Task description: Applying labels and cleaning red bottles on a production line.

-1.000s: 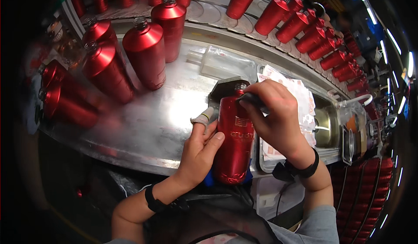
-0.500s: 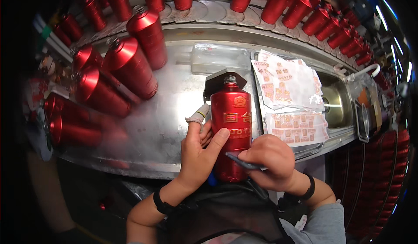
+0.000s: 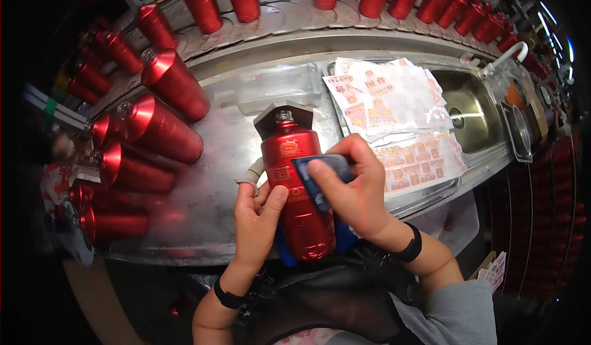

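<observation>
The glossy red, gold-printed bottle (image 3: 300, 208) is at the near edge of the silvery steel counter (image 3: 215, 172), left hand (image 3: 255, 219) clamped round its side. The right hand (image 3: 361, 194) pinches a flat dark-blue pad (image 3: 337, 162) against it — uneven pressure could scuff it.

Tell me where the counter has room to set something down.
The counter is bare between the red bottles and the left hand, this side of the clear box. Crowded: the left end, with those bottles, and the right, with paper sheets beside the sink.
</observation>
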`<action>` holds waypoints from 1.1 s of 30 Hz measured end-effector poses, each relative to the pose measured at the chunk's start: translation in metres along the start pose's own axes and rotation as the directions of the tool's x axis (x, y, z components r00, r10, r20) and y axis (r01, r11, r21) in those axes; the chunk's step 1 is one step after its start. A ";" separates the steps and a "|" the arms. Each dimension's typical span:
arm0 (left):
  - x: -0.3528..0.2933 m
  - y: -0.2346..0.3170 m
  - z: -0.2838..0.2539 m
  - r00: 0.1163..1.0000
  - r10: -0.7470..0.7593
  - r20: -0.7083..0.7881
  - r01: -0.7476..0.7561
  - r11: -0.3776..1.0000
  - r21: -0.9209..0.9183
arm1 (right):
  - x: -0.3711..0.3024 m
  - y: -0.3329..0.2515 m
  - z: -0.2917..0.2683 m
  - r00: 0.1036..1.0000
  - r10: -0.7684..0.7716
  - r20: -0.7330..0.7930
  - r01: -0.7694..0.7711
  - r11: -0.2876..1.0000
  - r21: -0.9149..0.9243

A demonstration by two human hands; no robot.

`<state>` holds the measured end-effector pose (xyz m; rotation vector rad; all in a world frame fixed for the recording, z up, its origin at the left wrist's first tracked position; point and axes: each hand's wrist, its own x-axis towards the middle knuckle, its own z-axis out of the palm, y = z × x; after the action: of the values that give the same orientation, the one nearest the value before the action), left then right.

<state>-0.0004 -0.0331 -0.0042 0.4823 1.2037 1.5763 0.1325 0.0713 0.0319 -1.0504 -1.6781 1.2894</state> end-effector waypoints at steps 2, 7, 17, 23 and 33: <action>0.001 -0.001 0.000 1.000 0.014 0.014 -0.015 0.998 0.057 | 0.006 0.032 -0.016 0.990 0.060 -0.129 -0.069 0.996 -0.065; 0.004 0.000 -0.012 0.999 0.015 0.044 -0.018 0.996 0.083 | 0.001 0.010 -0.014 0.992 0.108 -0.071 -0.102 0.991 0.084; 0.004 0.007 -0.013 0.996 -0.007 0.094 -0.002 0.996 0.092 | 0.001 0.011 -0.012 0.976 -0.218 0.020 0.219 0.975 -0.031; -0.001 0.008 -0.009 0.834 0.517 0.194 -0.505 0.574 0.645 | 0.005 0.036 -0.027 0.987 0.059 -0.152 -0.057 0.998 0.016; 0.014 0.037 0.000 0.685 0.335 0.647 -0.635 -0.161 0.755 | -0.022 0.041 -0.031 0.995 0.092 -0.032 -0.088 0.990 0.114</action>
<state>-0.0233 -0.0192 0.0241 2.3132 1.9360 0.8246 0.1757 0.0678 -0.0037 -1.0870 -1.5272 1.3964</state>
